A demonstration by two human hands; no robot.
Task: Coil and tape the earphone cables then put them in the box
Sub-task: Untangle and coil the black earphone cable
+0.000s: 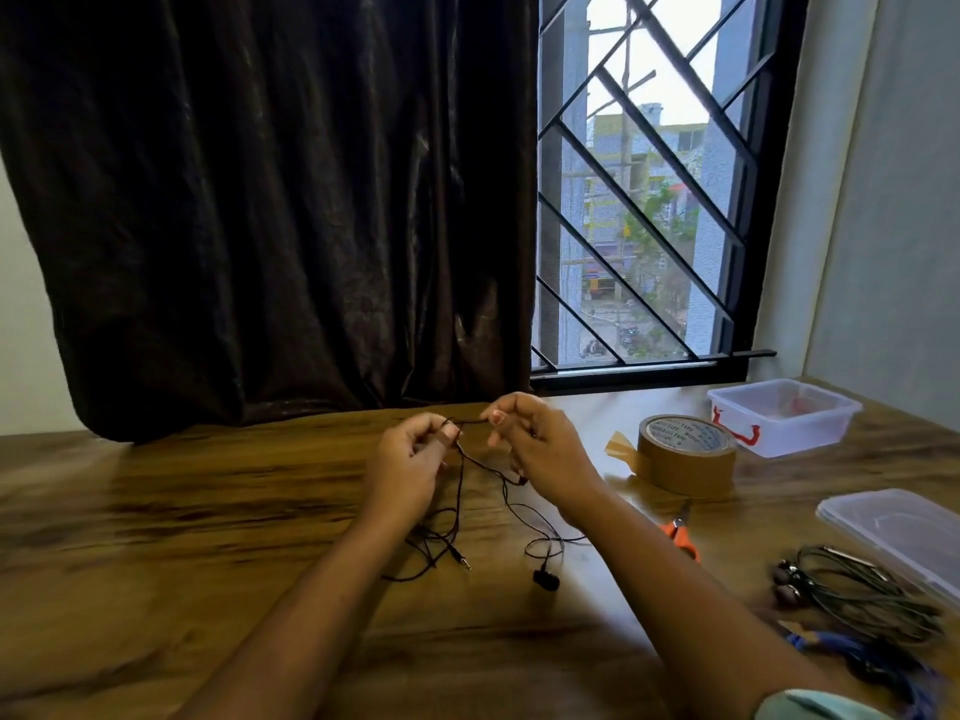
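A thin black earphone cable runs between both hands above the wooden table. My left hand pinches it at the left and my right hand pinches it a short way to the right. The rest of the cable hangs down in loose loops, with the jack plug and a black earbud lying on the table. A brown tape roll with a loose end stands to the right. The clear plastic box sits at the back right.
Orange-handled scissors lie in front of the tape. The box's clear lid rests at the right edge. A grey earphone bundle and a blue one lie near the front right. A dark curtain hangs behind the table.
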